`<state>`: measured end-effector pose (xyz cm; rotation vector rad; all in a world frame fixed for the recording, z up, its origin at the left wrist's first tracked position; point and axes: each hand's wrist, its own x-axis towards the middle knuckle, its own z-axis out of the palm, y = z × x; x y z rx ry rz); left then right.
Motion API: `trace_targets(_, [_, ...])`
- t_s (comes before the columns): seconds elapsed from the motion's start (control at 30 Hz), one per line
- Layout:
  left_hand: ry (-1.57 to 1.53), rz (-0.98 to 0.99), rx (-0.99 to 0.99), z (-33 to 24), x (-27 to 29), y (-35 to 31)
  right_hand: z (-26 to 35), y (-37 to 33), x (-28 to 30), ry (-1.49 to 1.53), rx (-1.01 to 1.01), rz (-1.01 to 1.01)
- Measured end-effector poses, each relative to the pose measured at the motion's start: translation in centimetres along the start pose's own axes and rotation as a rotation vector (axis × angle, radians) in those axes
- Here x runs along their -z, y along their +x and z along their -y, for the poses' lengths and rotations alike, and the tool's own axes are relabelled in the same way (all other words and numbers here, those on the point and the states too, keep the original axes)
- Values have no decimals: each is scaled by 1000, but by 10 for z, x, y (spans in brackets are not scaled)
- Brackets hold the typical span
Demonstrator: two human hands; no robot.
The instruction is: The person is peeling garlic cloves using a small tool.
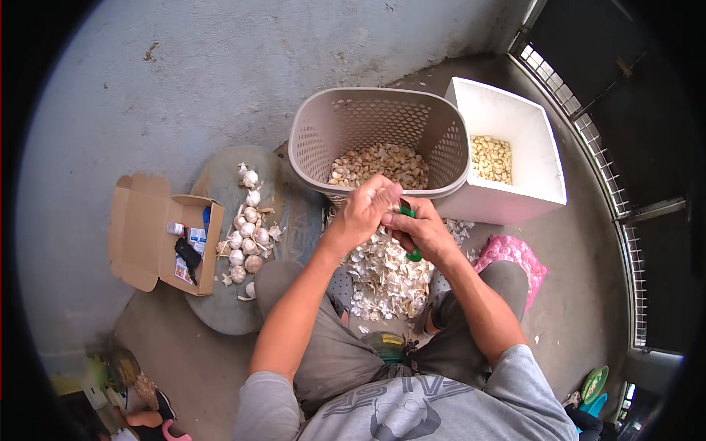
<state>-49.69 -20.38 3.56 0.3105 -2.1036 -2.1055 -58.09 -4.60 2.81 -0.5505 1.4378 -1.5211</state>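
Observation:
My right hand (428, 231) is closed around a small knife with a green handle (415, 255), its short blade turned toward my other hand. Pinched in the fingers of my left hand (365, 209) is a small pale piece that looks like a garlic clove (394, 209), mostly hidden by the fingertips. Both hands meet just in front of a beige perforated basket (305, 151) that holds many unpeeled garlic cloves (382, 163). Below them, between my legs, lies a heap of papery garlic skins (390, 275).
Whole garlic bulbs (250, 231) lie on a round stool (290, 198) at left, with an open cardboard box (140, 235) holding small items. A white foam box (540, 147) with peeled cloves (491, 159) stands right of the basket. A pink mesh bag (515, 261) lies by my right knee.

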Motion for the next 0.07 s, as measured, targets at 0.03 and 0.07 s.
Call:
trace_targets(0.03, [98,-98,12,6,0,6,-1,2,-3,112,-9,13])
trace_targets(0.07, [-46,-114,48,12,-1,8,-1,1,-1,111,-10,7])
